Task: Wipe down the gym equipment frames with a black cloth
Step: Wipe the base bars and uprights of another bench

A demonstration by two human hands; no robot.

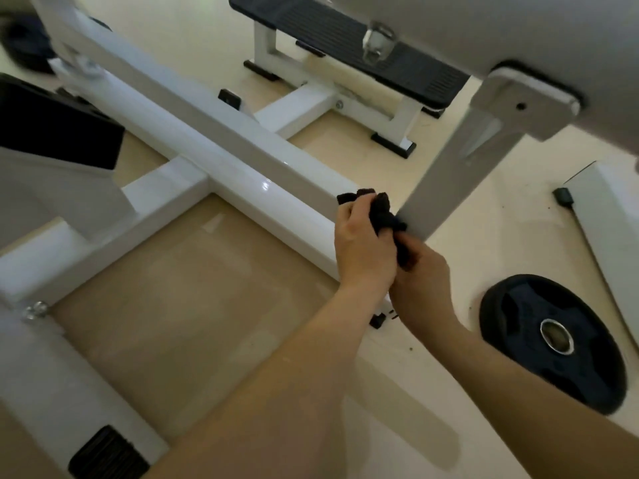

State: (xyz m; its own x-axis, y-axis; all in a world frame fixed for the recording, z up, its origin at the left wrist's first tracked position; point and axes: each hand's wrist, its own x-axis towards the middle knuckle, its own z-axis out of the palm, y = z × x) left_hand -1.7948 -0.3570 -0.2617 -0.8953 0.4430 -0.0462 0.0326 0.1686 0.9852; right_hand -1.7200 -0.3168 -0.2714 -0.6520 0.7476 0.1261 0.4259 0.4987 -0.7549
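Left hand grips the bunched black cloth, and the right hand pinches its lower end just beside it. The cloth presses against the grey slanted post, where it meets the long white frame beam. To the right, a black weight plate lies on the floor.

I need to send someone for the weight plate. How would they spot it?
Start at the long white frame beam crossing the floor, then look right of both hands. The weight plate lies flat on the pale floor: the only round black disc, with a shiny metal centre hole.
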